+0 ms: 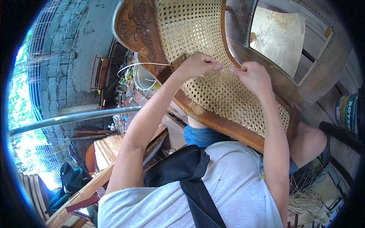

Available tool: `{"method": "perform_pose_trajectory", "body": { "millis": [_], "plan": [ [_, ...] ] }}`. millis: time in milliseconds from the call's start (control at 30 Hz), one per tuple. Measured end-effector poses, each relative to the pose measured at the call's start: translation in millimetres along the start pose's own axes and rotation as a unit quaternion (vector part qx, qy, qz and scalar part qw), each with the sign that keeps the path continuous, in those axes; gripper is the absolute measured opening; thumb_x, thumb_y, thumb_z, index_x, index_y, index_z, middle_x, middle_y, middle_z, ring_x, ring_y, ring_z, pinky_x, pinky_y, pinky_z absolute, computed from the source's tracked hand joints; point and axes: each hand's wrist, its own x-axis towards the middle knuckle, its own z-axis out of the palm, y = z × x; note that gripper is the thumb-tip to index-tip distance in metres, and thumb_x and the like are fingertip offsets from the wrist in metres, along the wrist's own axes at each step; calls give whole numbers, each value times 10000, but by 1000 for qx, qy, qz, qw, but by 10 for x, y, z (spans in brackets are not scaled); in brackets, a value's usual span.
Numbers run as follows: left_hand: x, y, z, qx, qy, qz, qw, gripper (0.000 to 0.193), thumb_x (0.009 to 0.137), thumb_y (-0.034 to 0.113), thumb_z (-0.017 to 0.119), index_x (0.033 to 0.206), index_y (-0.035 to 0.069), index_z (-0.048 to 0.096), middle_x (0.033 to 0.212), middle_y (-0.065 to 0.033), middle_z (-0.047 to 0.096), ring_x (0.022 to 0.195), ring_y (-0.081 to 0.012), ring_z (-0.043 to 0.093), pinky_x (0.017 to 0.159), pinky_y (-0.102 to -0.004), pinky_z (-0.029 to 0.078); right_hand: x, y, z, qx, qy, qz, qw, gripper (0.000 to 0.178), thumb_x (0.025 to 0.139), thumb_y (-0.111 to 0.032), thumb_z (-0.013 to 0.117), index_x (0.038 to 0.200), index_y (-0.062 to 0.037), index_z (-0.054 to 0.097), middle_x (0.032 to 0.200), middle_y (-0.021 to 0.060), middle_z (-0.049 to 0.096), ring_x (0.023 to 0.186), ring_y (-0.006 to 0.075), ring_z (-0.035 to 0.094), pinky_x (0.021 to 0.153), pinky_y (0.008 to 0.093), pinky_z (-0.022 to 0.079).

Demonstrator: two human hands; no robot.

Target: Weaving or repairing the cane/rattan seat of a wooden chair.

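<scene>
A carved wooden chair back (134, 24) lies tilted across my lap, its frame filled with a woven cane panel (197, 40). My left hand (197, 67) is over the middle of the weave with thumb and fingers pinched together. Just right of it, my right hand (254, 78) is also pinched, near the frame's right rail. The fingertips point at each other across a small gap. Whatever they pinch is too thin and blurred to make out. A pale cane strand (142, 64) arcs out from the frame's left side, beside my left wrist.
A bucket (142, 78) stands left of the frame, near a metal pipe (76, 117). Another wooden frame (323, 81) leans at the upper right, with a tin can (346, 114) below it. Loose cane strands (310, 201) lie at lower right; stacked wood (108, 150) sits at left.
</scene>
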Motion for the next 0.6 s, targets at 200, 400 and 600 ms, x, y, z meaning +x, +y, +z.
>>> {"method": "perform_pose_trajectory", "body": {
  "millis": [200, 400, 600],
  "plan": [
    [-111, 13, -70, 131, 103, -5, 986, 262, 787, 313, 717, 855, 61, 741, 779, -146, 690, 739, -262, 671, 735, -362, 531, 356, -9, 678, 39, -60, -41, 997, 305, 802, -324, 671, 895, -37, 721, 873, 198, 692, 840, 341, 679, 775, 436, 525],
    [-64, -26, -102, 225, 117, -17, 967, 206, 731, 240, 696, 784, 42, 714, 831, -203, 684, 828, -375, 664, 821, -426, 528, 370, -217, 746, 10, -73, -65, 995, 207, 763, -157, 642, 906, -29, 720, 869, 243, 679, 849, 363, 678, 791, 429, 531],
    [-21, -38, -79, 236, 120, -32, 964, 161, 703, 173, 650, 743, 23, 691, 808, -232, 672, 829, -378, 667, 799, -435, 530, 386, -386, 716, -11, -109, -72, 991, 231, 845, -73, 590, 1038, 46, 635, 1076, 245, 650, 1026, 350, 647, 881, 442, 520]
  ]
}}
